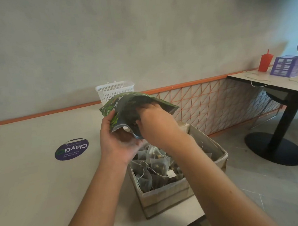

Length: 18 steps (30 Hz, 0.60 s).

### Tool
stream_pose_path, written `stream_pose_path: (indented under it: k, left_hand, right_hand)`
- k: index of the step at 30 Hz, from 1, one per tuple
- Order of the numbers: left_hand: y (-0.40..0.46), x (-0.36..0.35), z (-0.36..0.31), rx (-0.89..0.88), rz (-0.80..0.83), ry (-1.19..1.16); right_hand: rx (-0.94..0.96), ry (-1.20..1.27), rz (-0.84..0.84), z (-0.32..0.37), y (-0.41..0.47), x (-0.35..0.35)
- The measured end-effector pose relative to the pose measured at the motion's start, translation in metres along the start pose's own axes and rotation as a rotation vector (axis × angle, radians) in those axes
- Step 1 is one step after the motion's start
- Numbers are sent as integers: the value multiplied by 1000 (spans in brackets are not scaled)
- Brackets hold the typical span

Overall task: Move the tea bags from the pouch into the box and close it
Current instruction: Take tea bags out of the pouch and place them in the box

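A green patterned pouch (pixel 126 103) is held tilted above an open cardboard box (pixel 167 197) at the table's right edge. My left hand (pixel 116 141) grips the pouch at its open mouth from below. My right hand (pixel 155 123) has its fingers pushed into the pouch's mouth, so the fingertips are hidden and I cannot see what they hold. Several mesh tea bags (pixel 155 166) with strings and paper tags lie piled inside the box. The box's flaps stand open.
A white plastic basket (pixel 114 90) stands at the table's back edge behind the pouch. A round purple sticker (pixel 71 149) lies on the tabletop to the left. Another table (pixel 272 84) with a red cup and a purple box stands far right.
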<state>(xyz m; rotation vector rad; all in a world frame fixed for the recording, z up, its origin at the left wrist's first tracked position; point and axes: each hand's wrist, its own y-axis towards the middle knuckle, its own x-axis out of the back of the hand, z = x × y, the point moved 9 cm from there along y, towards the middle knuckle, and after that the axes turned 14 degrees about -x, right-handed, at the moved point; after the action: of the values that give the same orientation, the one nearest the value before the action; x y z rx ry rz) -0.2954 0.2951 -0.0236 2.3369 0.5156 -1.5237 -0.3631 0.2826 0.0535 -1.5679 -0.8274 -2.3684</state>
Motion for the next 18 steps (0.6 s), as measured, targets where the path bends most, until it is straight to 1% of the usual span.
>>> stream_pose_path:
  k: [3, 6, 9, 13, 18]
  left_hand:
    - [-1, 0, -4, -13, 13, 19]
    - [2, 1, -7, -15, 32, 52]
    - [5, 5, -10, -19, 30, 72]
    - [8, 8, -8, 10, 40, 91]
    - [10, 7, -5, 29, 55, 90]
  right_hand:
    - [-28, -146, 23, 5, 10, -8]
    - [-33, -191, 44, 7, 14, -11]
    - [-22, -143, 61, 7, 13, -12]
    - [-3, -30, 135, 3, 7, -13]
    - [52, 92, 109, -7, -3, -6]
